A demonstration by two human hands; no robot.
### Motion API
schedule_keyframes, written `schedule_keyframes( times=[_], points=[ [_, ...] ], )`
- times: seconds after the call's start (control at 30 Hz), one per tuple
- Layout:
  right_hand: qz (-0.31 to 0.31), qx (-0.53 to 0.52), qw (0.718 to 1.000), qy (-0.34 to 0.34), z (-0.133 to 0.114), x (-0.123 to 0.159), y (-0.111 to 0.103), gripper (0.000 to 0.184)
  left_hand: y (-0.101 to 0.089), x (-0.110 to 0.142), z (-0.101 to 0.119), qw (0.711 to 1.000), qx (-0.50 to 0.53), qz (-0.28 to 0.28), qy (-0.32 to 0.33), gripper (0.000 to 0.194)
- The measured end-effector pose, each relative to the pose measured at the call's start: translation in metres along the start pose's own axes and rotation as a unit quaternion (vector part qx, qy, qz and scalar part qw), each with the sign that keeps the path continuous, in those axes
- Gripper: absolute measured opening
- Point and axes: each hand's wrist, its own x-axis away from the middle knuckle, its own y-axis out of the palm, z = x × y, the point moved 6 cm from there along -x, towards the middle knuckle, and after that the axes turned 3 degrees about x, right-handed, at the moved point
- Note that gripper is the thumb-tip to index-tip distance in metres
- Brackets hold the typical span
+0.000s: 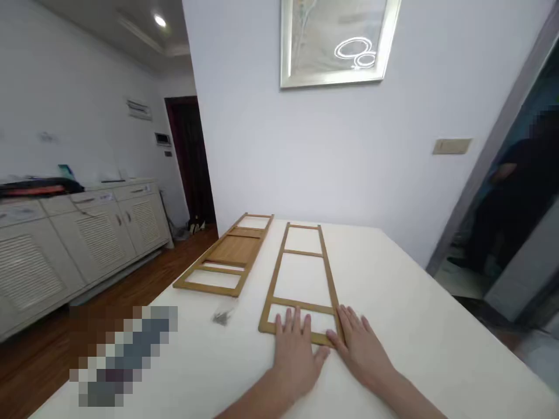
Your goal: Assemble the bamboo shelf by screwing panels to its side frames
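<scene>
Two long bamboo ladder-like frames lie flat on a white table (414,326). My left hand (297,349) lies flat, fingers spread, on the near end of the right-hand frame (301,279). My right hand (360,346) also rests flat and open, its fingers touching that frame's near right corner. The other frame (227,256), which has a solid panel in its middle, lies to the left and partly overhangs the table's left edge. Neither hand holds anything.
A small pile of metal bits (223,317) sits on the table left of my hands. A white sideboard (78,233) lines the left wall above a wooden floor. A person (515,198) stands in the doorway at right. A framed picture (336,41) hangs on the wall.
</scene>
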Motion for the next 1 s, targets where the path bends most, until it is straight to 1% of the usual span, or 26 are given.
schedule_keyframes(
  times=[0.27, 0.4, 0.77, 1.0],
  points=[
    [-0.017, -0.014, 1.000, 0.006, -0.006, 0.003, -0.008, 0.083, 0.002, -0.002, -0.002, 1.000, -0.007, 0.018, 0.003, 0.084],
    [-0.015, -0.014, 1.000, 0.006, -0.008, 0.004, -0.012, 0.082, 0.001, -0.001, -0.001, 1.000, -0.001, 0.021, 0.006, 0.083],
    [0.007, -0.025, 1.000, 0.001, -0.006, 0.003, -0.009, 0.081, 0.002, -0.001, -0.002, 0.999, -0.005, 0.032, 0.008, 0.082],
    [0.003, -0.013, 1.000, 0.000, -0.005, 0.002, -0.008, 0.080, 0.001, 0.000, -0.002, 1.000, 0.003, 0.026, 0.007, 0.083]
  ],
)
